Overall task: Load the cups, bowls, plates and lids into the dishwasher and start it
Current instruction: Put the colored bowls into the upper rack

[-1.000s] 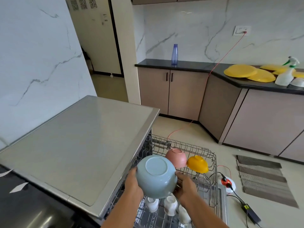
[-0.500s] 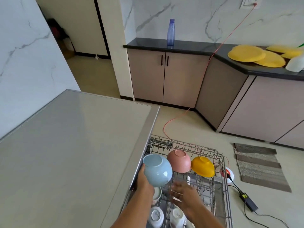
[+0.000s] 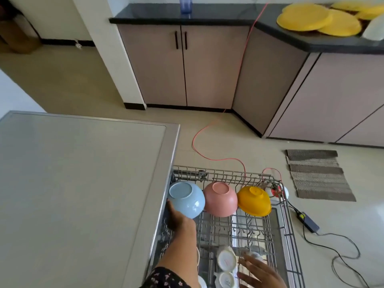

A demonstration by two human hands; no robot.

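Observation:
The dishwasher's wire rack (image 3: 285,221) is pulled out beside the grey dishwasher top (image 3: 79,183). Three bowls stand upside down along its far row: a light blue bowl (image 3: 187,199) at the left, a pink bowl (image 3: 220,198) in the middle, a yellow bowl (image 3: 254,201) at the right. My left hand (image 3: 178,219) holds the blue bowl from below, its fingers hidden under the bowl. My right hand (image 3: 259,271) hovers with spread fingers over the white cups (image 3: 227,261) at the rack's near end. Yellow plates (image 3: 318,18) lie on the black counter (image 3: 218,14).
An orange cable (image 3: 207,156) runs across the floor to a red-and-white plug block (image 3: 276,192) by the rack's far right corner. A black adapter and cord (image 3: 309,221) lie right of the rack. A striped mat (image 3: 318,175) is on the floor. A blue bottle (image 3: 185,5) stands on the counter.
The blue bowl went from both hands down into the rack's far left spot next to the pink bowl. My right hand let go and drew back over the cups.

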